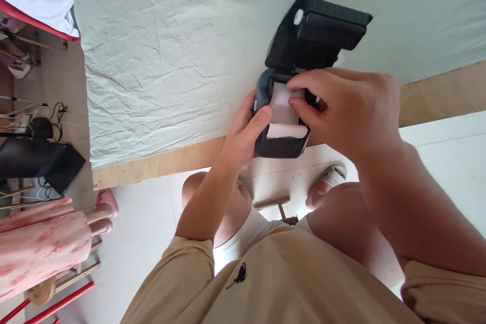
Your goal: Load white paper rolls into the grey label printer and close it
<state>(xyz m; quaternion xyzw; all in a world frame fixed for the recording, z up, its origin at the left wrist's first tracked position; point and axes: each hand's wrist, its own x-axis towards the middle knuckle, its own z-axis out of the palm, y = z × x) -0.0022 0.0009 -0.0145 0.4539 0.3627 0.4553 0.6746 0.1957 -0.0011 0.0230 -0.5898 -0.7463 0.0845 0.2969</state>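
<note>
A small black label printer [280, 149] is at the table's near edge with its lid [328, 29] swung up and back. Inside its bay lies a white paper roll [281, 102], whose loose end lies across the front of the opening. My left hand [243, 129] grips the printer's left side, thumb on the rim near the paper. From the right, my right hand [351, 109] reaches into the bay. Its thumb and index finger are pinched on the paper at the right; its other fingers are curled and partly hidden.
A pale green cloth [163, 61] covers the table, with a bare wooden edge [159, 164] at the front. To the left are a person in a pink patterned garment [45, 243], a black box-like device [63, 167] and cables on the floor. My knees are below the table edge.
</note>
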